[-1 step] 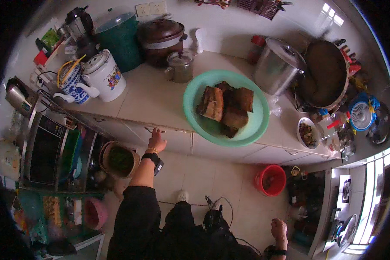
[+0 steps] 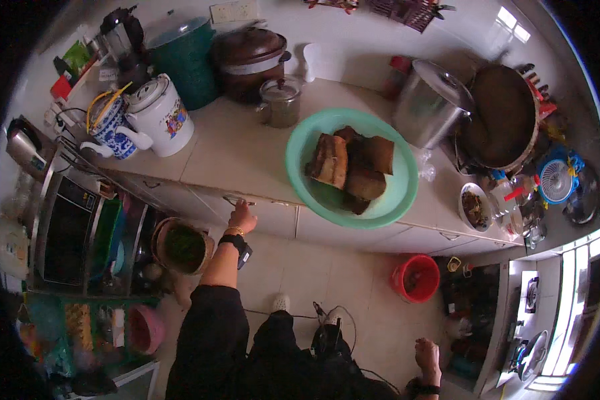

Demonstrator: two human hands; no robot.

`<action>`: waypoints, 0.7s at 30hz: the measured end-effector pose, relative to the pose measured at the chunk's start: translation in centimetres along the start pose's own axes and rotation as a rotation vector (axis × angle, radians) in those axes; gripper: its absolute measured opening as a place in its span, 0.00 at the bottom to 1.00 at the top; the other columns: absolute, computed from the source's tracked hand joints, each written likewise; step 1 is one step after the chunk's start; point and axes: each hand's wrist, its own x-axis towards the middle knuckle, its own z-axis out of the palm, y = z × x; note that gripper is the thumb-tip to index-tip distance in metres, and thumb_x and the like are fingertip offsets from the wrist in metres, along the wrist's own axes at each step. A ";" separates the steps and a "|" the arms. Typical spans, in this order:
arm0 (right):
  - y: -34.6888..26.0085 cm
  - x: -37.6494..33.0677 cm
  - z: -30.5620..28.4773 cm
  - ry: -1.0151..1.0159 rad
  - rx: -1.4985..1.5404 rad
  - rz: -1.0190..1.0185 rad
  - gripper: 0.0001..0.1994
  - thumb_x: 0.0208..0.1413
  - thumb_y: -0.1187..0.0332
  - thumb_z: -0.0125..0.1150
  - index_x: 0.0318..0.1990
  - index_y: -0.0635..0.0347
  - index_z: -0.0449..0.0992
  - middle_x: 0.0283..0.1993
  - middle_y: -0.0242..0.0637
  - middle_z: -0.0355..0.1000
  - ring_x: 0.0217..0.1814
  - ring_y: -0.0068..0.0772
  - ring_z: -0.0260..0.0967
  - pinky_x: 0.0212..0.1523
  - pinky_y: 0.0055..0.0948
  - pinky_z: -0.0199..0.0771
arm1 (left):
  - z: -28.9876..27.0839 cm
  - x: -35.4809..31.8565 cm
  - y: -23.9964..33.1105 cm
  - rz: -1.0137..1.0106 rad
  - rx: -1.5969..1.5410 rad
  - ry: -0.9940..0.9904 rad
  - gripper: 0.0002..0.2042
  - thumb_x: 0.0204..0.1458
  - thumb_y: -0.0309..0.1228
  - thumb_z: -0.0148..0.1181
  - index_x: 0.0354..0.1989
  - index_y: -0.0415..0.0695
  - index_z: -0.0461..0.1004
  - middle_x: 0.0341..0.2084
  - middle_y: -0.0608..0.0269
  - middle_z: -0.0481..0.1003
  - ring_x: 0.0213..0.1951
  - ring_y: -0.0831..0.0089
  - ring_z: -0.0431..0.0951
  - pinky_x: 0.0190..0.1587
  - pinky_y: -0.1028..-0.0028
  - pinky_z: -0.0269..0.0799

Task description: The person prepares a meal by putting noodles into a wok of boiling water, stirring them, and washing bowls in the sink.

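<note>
My left hand reaches to the front of the counter, its fingers curled at a metal cabinet handle just below the edge. Fingers partly hide the handle. Low at the right hangs my right hand, loosely closed, with nothing seen in it. On the counter, right of my left hand, a pale green basin holds several thick brown slabs of what looks like cured meat. The cabinet fronts run beneath the counter.
A red bucket stands on the floor near the right cabinets. A basket of greens sits left of my forearm. Kettles, a glass teapot, a steel pot and a wok crowd the counter. Cables lie by my feet.
The view has shifted slightly, so the basin and pots sit a little further right in the picture. Both hands keep nearly the same place and pose.
</note>
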 end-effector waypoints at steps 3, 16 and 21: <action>-2.5 0.4 1.4 -0.037 0.143 0.248 0.09 0.48 0.70 0.53 0.36 0.56 0.77 0.34 0.48 0.73 0.39 0.52 0.70 0.40 0.43 0.71 | -0.3 -0.2 0.3 -0.103 -0.033 -0.278 0.32 0.44 0.34 0.60 0.59 0.47 0.51 0.59 0.58 0.54 0.56 0.53 0.62 0.54 0.55 0.62; -14.0 18.8 3.2 -0.171 -0.327 -0.637 0.11 0.46 0.72 0.49 0.38 0.58 0.75 0.37 0.41 0.72 0.39 0.44 0.69 0.41 0.36 0.71 | -1.2 -16.5 -8.3 0.113 -0.573 0.253 0.32 0.49 0.32 0.54 0.63 0.46 0.47 0.59 0.52 0.54 0.53 0.51 0.65 0.48 0.61 0.68; -25.3 25.9 5.3 -0.215 -0.203 -0.902 0.08 0.52 0.70 0.49 0.37 0.59 0.74 0.35 0.48 0.72 0.38 0.49 0.70 0.40 0.41 0.71 | -7.9 -20.8 -6.7 -0.143 -0.249 0.111 0.35 0.47 0.25 0.54 0.65 0.49 0.44 0.61 0.48 0.50 0.53 0.48 0.63 0.49 0.59 0.67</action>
